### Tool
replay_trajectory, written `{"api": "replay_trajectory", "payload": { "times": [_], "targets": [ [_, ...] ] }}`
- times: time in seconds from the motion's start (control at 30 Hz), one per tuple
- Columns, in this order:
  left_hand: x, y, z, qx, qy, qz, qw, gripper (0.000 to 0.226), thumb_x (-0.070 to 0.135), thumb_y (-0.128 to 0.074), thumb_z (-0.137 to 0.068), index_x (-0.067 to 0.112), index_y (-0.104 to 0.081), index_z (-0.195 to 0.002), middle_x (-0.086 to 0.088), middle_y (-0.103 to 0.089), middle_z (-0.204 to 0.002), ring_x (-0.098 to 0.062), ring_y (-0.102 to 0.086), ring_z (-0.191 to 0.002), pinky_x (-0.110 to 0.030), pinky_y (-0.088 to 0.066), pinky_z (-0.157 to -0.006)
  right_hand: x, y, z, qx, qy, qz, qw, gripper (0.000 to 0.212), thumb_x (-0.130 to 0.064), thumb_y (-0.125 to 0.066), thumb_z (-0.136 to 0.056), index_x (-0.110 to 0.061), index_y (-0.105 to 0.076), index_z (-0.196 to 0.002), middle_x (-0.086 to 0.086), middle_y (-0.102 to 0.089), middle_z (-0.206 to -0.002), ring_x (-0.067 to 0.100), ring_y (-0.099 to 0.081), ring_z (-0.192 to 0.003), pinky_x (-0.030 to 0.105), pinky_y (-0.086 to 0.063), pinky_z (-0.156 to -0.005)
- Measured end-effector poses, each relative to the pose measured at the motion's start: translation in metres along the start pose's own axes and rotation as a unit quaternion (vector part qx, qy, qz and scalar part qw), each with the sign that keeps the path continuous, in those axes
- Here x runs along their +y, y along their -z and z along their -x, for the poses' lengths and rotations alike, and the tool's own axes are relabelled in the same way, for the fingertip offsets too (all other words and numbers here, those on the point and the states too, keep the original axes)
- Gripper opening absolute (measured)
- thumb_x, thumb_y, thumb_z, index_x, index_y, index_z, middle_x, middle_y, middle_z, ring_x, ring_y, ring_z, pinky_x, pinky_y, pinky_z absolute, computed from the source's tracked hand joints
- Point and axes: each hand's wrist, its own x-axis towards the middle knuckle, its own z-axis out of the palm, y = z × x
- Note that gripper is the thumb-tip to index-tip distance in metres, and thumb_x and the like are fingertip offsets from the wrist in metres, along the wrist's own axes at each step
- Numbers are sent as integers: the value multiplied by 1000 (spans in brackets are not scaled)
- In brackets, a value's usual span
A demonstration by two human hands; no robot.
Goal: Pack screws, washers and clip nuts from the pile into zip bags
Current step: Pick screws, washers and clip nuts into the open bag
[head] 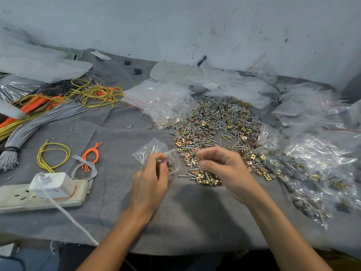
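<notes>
zip bag (154, 149) gripped at the mouth by left hand (150, 178) | right hand (220, 165) curled just beside it, anything held can't be told | pile (214, 124) spread right behind

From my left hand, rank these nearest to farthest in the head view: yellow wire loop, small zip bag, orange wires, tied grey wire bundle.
1. small zip bag, pinched in the left hand
2. orange wires, to its left
3. yellow wire loop, further left
4. tied grey wire bundle, at the far left edge
</notes>
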Motion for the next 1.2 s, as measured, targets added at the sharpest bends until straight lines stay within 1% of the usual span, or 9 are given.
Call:
{"api": "replay_trajectory", "payload": {
  "times": [0.07,0.17,0.37,0.47,0.53,0.7,0.87,1.07,1.2],
  "targets": [
    [0,0,0,-1,2,1,1000,23,10,-61,-96,26,-52,-110,21,-55,-82,-17,-58,-78,-21,-29,-59,4,-5,4,-11,-4,-42,999,24,1,-72,-89,-19,-76,-101,1,-72,-87,16,-66,-79,24,-55,-75],
    [-1,-1,0,1,3,-1,1000,24,9,-62,-95,26,-53,-110,21,-57,-84,-16,-58,-79,-20,-30,-59,12,-13,4,-23,-5,-19,1000,19,-4,-72,-91,-20,-75,-101,0,-71,-85,14,-64,-77,24,-53,-72],
    [-5,-2,2,-4,10,4,1000,22,12,-60,-97,27,-53,-112,21,-59,-86,-17,-60,-78,-25,-35,-58,24,-44,-14,-8,22,210,977,18,-11,-71,-90,-25,-71,-101,-2,-71,-86,18,-66,-79,36,-55,-77],
    [-6,-3,2,-7,4,5,1000,16,22,-54,-98,28,-52,-112,19,-61,-87,-19,-60,-80,-28,-36,-58,23,-57,-26,2,46,312,949,23,-18,-67,-92,-28,-74,-111,-7,-65,-99,10,-62,-84,31,-52,-85],
    [-6,-3,2,-6,1,6,1000,16,27,-51,-96,31,-51,-112,15,-61,-99,-20,-60,-83,-32,-38,-59,22,-63,-31,0,57,344,937,25,-18,-65,-93,-27,-75,-114,-6,-64,-103,10,-61,-88,30,-50,-88],
    [-6,-3,1,-6,0,0,1000,16,30,-50,-96,32,-51,-112,15,-61,-102,-20,-61,-81,-35,-43,-58,23,-67,-32,6,59,375,925,26,-22,-62,-95,-31,-72,-117,-12,-64,-99,6,-58,-87,26,-47,-81],
    [-6,-2,2,-10,4,3,1000,15,31,-49,-96,32,-51,-111,14,-65,-87,-19,-63,-75,-35,-46,-56,25,-66,-28,-2,47,368,929,22,-21,-62,-98,-28,-70,-118,-8,-73,-111,10,-67,-101,33,-55,-91],
    [-4,-2,1,-1,7,-2,1000,14,23,-53,-99,30,-51,-111,17,-61,-83,-18,-62,-73,-34,-45,-57,28,-47,-23,40,49,292,954,18,-17,-63,-97,-25,-73,-109,-15,-71,-97,-6,-63,-86,10,-45,-77],
    [-5,-3,1,-2,16,-4,1000,20,16,-58,-98,29,-52,-111,20,-59,-81,-15,-60,-72,-32,-42,-56,28,-34,-25,70,56,284,955,16,-14,-62,-96,-22,-71,-107,-13,-68,-96,-1,-60,-79,22,-47,-72]
  ]
}}
